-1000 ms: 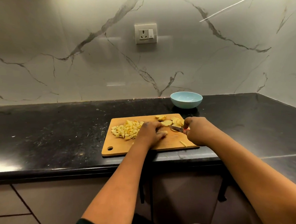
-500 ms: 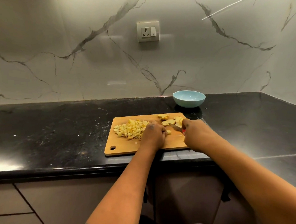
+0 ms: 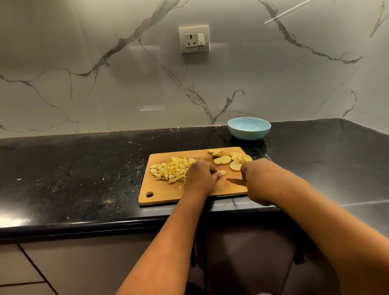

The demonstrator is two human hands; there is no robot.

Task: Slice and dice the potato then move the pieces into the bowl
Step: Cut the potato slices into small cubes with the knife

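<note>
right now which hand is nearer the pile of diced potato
Left. The left hand sits right against the diced pile, on its right edge. The right hand, gripping the knife, is farther right, near the round slices.

Home kitchen. Black speckled stone countertop [image 3: 73, 174] meets marble-veined backsplash [image 3: 102, 73] at 12 o'clock, wall socket with switch [image 3: 193, 39] set in it. Wooden cutting board [image 3: 163, 195] at centre; light blue bowl [image 3: 248, 128] toward 1 o'clock. Cabinet fronts [image 3: 86, 266] below counter edge.
</note>
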